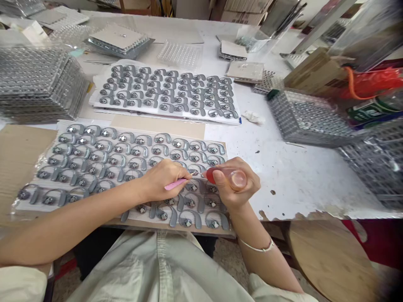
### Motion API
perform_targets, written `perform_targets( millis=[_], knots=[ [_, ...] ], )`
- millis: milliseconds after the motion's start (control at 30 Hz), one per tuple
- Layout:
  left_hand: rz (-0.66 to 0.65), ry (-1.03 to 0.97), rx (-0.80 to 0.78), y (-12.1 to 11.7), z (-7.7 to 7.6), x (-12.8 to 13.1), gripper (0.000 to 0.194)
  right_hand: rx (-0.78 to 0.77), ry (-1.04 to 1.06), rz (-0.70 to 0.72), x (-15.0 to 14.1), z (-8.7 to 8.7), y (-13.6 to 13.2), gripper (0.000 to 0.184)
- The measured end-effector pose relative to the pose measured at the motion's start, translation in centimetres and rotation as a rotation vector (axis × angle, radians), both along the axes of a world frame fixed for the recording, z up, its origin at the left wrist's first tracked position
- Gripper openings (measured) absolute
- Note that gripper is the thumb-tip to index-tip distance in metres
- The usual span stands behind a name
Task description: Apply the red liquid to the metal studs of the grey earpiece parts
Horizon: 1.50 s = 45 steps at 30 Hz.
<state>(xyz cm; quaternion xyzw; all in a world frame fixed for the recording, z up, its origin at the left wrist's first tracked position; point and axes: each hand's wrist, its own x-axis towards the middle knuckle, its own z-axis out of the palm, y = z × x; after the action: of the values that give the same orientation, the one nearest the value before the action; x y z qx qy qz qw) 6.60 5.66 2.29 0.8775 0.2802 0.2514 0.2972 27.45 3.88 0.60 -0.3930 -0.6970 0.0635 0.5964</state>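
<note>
My left hand (166, 174) is closed on a slim pink tool (175, 184) that looks like tweezers. Its tip reaches a grey curved piece on the near board. My right hand (241, 180) wraps round a small translucent squeeze bottle (226, 175), red at the nozzle end, which points left at the same piece. Under both hands lies a white ribbed board (40, 205) with rows of grey hook-shaped pieces (138, 151), each with a shiny round part. Some pieces are hidden by my left forearm.
Behind it lies a second board (166, 90) of similar pieces. Stacked clear trays (37, 84) rise at the left. More filled trays (308, 115) and a cardboard box (310, 73) stand at the right. A round wooden stool (327, 256) is beyond the table's front edge.
</note>
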Motion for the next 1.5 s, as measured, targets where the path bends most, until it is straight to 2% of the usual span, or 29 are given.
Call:
perform_targets(
  millis=[500,800,1167,1500],
  knots=[
    [0.034,-0.073,-0.062,0.3,0.0,-0.1,0.015,0.001,0.013,0.011,-0.1,0.0,-0.1,0.012],
    [0.107,-0.042,-0.255,1.0,0.0,-0.1,0.013,-0.021,0.011,0.041,0.0,0.0,-0.2,0.010],
    [0.125,-0.030,-0.313,1.4,-0.1,-0.1,0.016,-0.027,0.027,0.065,-0.1,-0.1,-0.1,0.011],
    [0.187,-0.007,-0.457,1.6,0.4,0.0,0.014,-0.046,0.022,0.067,-0.2,-0.2,-0.1,0.010]
  ],
)
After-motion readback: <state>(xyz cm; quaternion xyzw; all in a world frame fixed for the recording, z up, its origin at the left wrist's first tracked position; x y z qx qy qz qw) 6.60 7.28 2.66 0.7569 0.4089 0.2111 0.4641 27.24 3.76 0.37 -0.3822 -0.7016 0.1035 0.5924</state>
